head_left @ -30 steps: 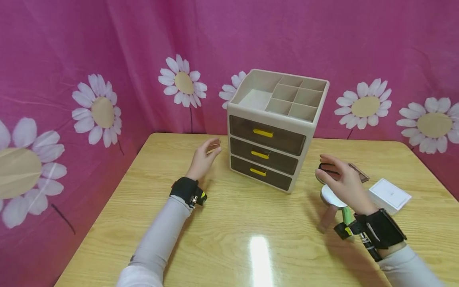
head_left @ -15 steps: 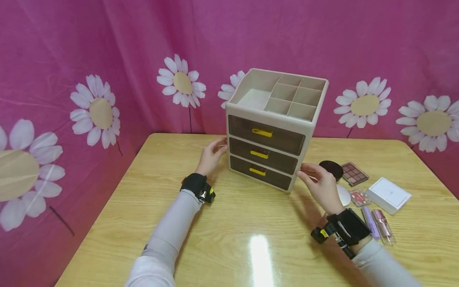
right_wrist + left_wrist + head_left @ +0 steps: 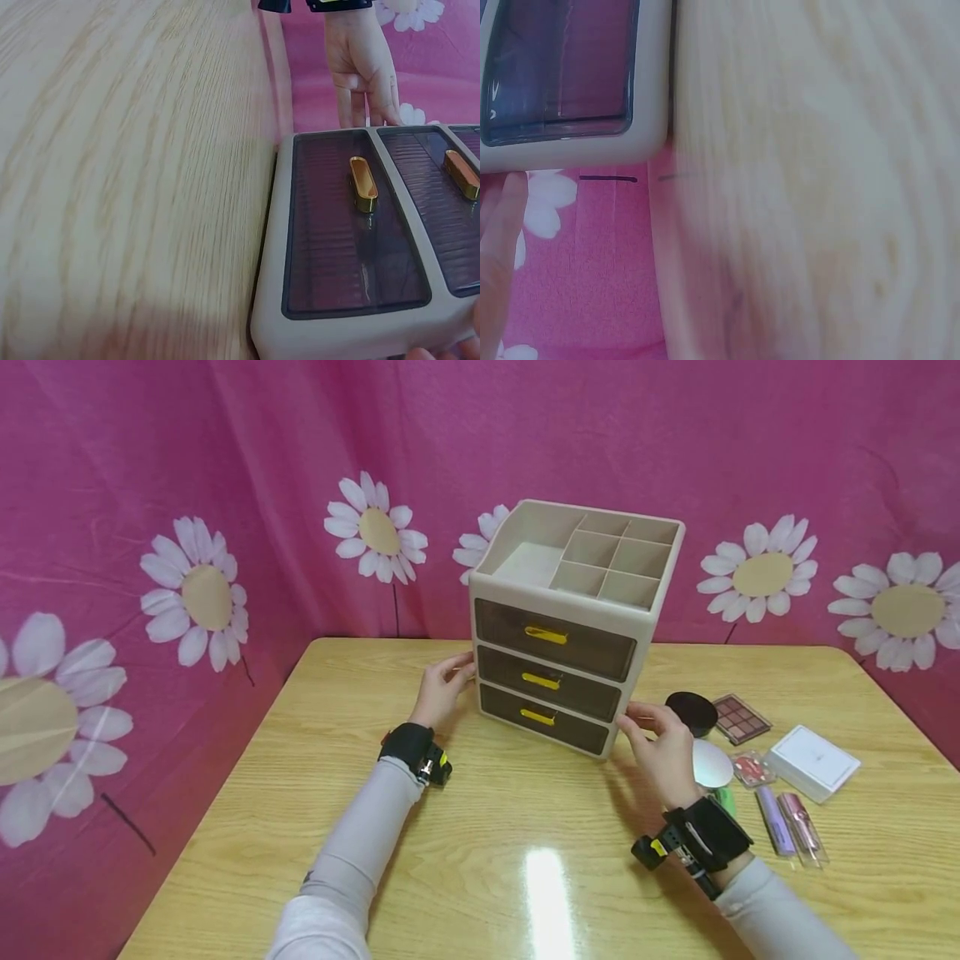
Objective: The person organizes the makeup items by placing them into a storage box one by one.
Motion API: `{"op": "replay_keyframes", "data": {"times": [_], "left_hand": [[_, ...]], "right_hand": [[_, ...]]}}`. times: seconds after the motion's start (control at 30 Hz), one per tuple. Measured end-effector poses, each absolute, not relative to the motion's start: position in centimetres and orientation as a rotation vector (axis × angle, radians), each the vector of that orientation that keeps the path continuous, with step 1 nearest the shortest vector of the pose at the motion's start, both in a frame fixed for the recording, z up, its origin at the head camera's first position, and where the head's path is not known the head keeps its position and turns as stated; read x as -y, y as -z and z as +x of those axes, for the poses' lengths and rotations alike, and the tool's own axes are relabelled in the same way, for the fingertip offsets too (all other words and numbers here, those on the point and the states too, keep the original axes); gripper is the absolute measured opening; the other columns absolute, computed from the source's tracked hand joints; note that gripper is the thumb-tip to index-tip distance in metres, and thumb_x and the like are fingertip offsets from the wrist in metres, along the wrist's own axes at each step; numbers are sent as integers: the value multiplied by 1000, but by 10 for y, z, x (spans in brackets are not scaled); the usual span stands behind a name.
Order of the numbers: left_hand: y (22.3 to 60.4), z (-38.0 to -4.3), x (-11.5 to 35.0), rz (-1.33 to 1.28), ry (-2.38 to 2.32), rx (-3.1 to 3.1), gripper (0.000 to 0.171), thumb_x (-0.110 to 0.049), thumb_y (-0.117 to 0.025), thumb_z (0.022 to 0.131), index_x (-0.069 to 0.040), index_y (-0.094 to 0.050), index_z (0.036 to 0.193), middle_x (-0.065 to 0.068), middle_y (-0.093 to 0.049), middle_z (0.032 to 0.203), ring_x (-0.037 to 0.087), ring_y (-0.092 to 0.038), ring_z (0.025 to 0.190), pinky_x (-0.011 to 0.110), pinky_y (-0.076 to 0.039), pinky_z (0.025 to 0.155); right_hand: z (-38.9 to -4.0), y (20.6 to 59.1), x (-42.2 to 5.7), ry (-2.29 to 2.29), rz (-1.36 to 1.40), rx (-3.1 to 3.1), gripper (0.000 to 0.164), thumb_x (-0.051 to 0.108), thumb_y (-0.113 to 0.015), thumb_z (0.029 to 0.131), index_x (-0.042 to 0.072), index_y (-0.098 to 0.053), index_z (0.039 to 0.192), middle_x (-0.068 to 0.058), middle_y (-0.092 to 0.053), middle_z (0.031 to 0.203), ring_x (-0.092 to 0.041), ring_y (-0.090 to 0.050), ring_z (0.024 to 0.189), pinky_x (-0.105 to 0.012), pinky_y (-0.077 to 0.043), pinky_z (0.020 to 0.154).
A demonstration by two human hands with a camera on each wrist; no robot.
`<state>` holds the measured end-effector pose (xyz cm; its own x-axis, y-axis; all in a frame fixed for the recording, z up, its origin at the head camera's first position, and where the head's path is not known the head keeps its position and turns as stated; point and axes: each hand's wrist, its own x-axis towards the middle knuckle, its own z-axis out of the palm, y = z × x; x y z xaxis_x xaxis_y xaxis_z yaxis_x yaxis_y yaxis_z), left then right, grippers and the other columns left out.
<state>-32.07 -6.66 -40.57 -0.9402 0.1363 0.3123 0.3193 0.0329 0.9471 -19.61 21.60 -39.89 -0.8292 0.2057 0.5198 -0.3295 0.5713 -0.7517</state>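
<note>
A beige desktop organizer (image 3: 562,608) with three dark drawers, all pushed in, and open compartments on top stands on the wooden table. Yellow-gold handles mark the drawer fronts. At its left side is my left hand (image 3: 441,692), fingertips right at the side wall; the left wrist view shows its fingers (image 3: 502,232) against that wall. My right hand (image 3: 662,752) touches the lower right side, thumb by the front corner and the other fingers partly hidden along the side. In the right wrist view the lower drawers (image 3: 330,247) fill the right half, with the left hand (image 3: 364,71) beyond.
To the right lie a black round compact (image 3: 692,713), an eyeshadow palette (image 3: 741,719), a white disc (image 3: 711,765), a red-and-white patterned case (image 3: 752,770), a white box (image 3: 813,760), a purple tube (image 3: 775,822) and a pink tube (image 3: 801,825). A pink flowered curtain (image 3: 585,435) hangs behind.
My left hand has moved right to the organizer's left side. My right hand has moved left from over the cosmetics to its right side, uncovering them. The organizer stands about where it was.
</note>
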Motion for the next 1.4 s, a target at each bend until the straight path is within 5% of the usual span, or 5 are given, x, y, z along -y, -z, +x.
{"op": "replay_keyframes", "data": {"times": [0.5,0.6,0.87,1.23,1.4], "left_hand": [[407,-318,64,-417,2111,2117,31,0,-54,89,11,-55,118,27,-55,118,9,-58,83,49,-46,89],[407,-317,63,-399,2102,2123,31,-1,-54,89,11,-55,118,26,-56,118,11,-58,83,49,-46,89],[409,-317,62,-353,2093,2111,31,-3,-56,89,9,-56,118,25,-57,117,12,-58,83,49,-46,88],[409,-314,60,-342,2032,2093,31,-6,-60,87,8,-59,115,22,-59,117,35,-60,94,50,-48,86],[408,-313,58,-309,2000,2093,31,-7,-61,87,7,-60,114,22,-60,114,27,-62,89,42,-52,83]], "right_hand": [[-198,395,-214,-1205,41,2256,19,5,-65,84,-6,-64,99,-18,-64,97,10,-49,79,-1,-39,64],[-201,394,-216,-1193,32,2291,19,6,-64,85,-6,-64,100,-19,-64,99,-2,-56,82,-2,-40,65],[-212,390,-224,-1162,71,2341,22,6,-63,86,-9,-62,101,-24,-64,96,-34,-61,87,-38,-46,74],[-231,387,-230,-1134,71,2386,22,8,-61,88,-8,-63,103,-23,-66,93,-31,-63,85,-6,-37,65],[-239,386,-232,-1173,68,2387,24,8,-60,88,-10,-62,104,-25,-65,96,-13,-63,78,0,-37,63]]}}
